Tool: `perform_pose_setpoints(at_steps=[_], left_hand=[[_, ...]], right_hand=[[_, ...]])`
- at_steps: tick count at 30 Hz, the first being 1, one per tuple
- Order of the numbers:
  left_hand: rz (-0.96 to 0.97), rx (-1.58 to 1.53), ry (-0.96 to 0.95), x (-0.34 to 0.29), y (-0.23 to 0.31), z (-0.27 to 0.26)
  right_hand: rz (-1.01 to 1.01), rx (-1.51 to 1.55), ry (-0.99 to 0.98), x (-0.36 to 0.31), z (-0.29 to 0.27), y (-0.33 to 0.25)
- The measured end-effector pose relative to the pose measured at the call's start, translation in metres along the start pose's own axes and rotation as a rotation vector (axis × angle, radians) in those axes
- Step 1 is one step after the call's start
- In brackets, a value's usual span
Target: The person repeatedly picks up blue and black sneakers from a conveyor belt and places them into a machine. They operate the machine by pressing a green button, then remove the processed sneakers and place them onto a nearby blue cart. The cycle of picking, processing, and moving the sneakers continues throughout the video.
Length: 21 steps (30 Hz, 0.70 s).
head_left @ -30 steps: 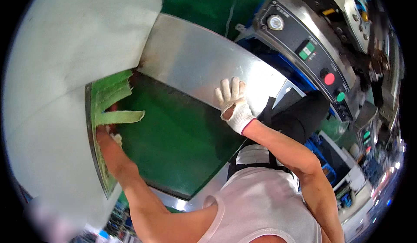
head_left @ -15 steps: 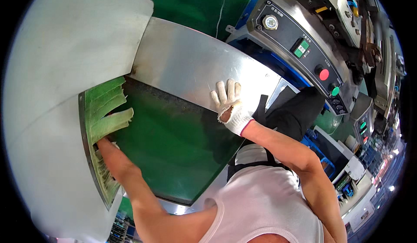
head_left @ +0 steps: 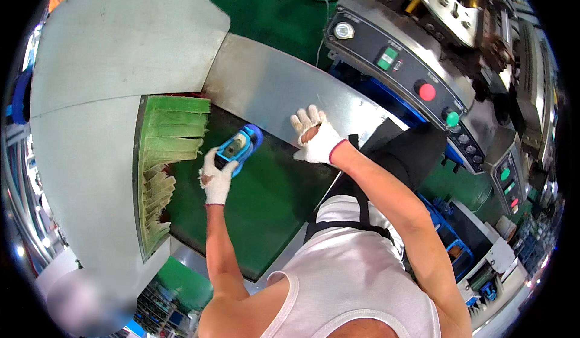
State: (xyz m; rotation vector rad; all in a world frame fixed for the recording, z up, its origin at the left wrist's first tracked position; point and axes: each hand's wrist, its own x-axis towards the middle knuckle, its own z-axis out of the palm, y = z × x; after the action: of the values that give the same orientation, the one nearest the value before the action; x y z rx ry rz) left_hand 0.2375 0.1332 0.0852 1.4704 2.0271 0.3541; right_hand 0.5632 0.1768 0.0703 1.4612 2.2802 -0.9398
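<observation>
In my gloved left hand (head_left: pixel 215 181), thumb and fingers grip one end of a blue shoe (head_left: pixel 246 149) with a pale, dark-centred part showing in its opening. The hand is over the green belt (head_left: pixel 260 205), just outside the green strip curtain (head_left: pixel 172 126) of a machine opening. My right hand (head_left: pixel 314 137), in a white glove with a torn patch, has its fingers spread at the edge of the metal ledge (head_left: pixel 260 78) beyond the belt. Nothing is in that hand.
The large pale machine housing (head_left: pixel 90 157) stands at the left around the curtain. At the upper right sits a control panel (head_left: pixel 399 66) with a red button (head_left: pixel 426 91) and a green button (head_left: pixel 452 119). A blue crate (head_left: pixel 453 241) stands at the right.
My left hand has come out from behind the strip curtain, to the right, and now shows the blue shoe. My right hand stays near the ledge, fingers spread.
</observation>
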Motion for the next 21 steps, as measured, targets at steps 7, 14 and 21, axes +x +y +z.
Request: perform_pose_setpoints(at_steps=[7, 14, 21], left_hand=[[0.886, 0.122, -0.473, -0.034, 0.157, 0.03], [1.441, 0.094, -0.533, -0.04, 0.346, 0.041], [1.411, -0.035, -0.235, 0.033, 0.602, 0.084]], right_hand=[[-0.285, 0.234, 0.375, -0.096, -0.03, 0.004], [-0.263, 0.906, 0.686, -0.202, -0.041, 0.081], [0.306, 1.765, 0.64, -0.355, 0.016, 0.101]])
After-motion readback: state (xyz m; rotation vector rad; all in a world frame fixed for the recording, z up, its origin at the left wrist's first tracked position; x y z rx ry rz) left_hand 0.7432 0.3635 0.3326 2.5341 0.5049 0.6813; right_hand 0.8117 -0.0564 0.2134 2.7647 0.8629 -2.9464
